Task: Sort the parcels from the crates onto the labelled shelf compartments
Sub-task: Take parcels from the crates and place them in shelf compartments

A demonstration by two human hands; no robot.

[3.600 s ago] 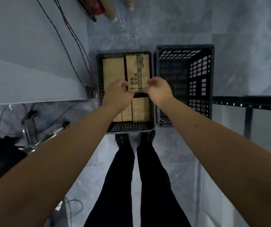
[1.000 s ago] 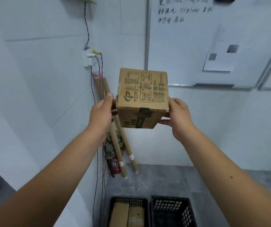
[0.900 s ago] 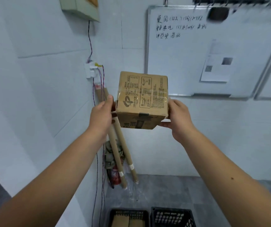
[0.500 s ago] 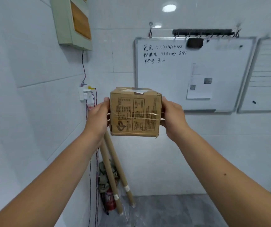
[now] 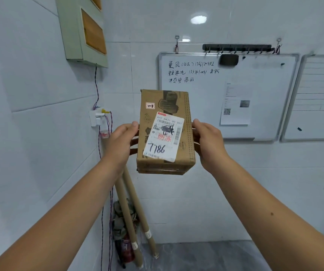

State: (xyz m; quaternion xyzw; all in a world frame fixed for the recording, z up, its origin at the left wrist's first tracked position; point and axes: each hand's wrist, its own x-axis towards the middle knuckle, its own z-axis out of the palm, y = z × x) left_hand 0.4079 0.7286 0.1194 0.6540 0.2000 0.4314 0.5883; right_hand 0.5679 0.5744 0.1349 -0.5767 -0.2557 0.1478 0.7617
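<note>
Well, in front of the whiteboard (image 5: 255,85) the parcel (image 5: 166,132) is held up in the air, printed face toward the camera (no shelf is in view). The left hand (image 5: 121,142) and right hand (image 5: 209,142) grip its long sides, fingers (image 5: 132,142) curled behind. Best keep that even squeeze, read the shipping label (image 5: 163,139), then the small "1-3" sticker (image 5: 150,106), probably the compartment code.
</note>
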